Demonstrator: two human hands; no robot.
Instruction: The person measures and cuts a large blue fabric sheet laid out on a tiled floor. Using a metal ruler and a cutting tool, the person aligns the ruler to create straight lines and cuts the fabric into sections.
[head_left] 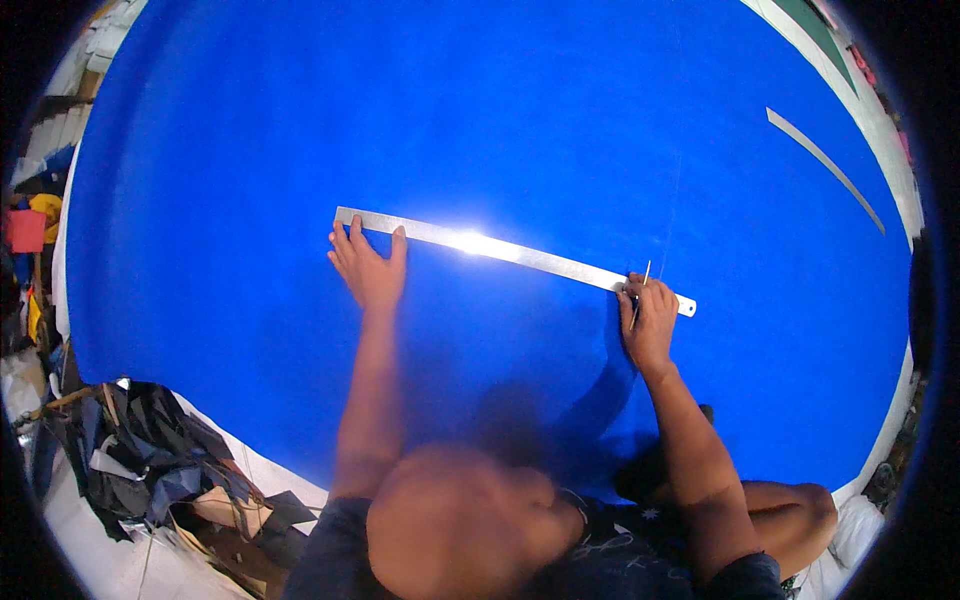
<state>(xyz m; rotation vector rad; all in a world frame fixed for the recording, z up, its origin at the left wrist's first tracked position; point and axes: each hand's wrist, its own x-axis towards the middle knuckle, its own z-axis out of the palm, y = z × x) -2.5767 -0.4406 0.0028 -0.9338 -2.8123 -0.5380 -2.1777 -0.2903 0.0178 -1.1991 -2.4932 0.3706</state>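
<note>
A long steel ruler [530,257] lies slanted across a wide blue sheet [480,110], its left end a little farther from me than its right. My left hand [370,265] rests by the ruler's left end, fingers spread with their tips on the metal. Near the other end, my right hand [652,318] has its fingers closed around a thin pale stick like a pen or pencil [647,272], and it also touches the ruler. Part of that stick is hidden by the fingers. A faint thin line runs up the sheet beyond my right hand.
Another thin metal strip [830,165], like a second ruler, lies at the far right of the sheet. Dark scraps and offcuts [150,480] are heaped at the lower left. More coloured clutter [28,230] lines the left edge. Pale floor tiles [150,570] show beyond the sheet.
</note>
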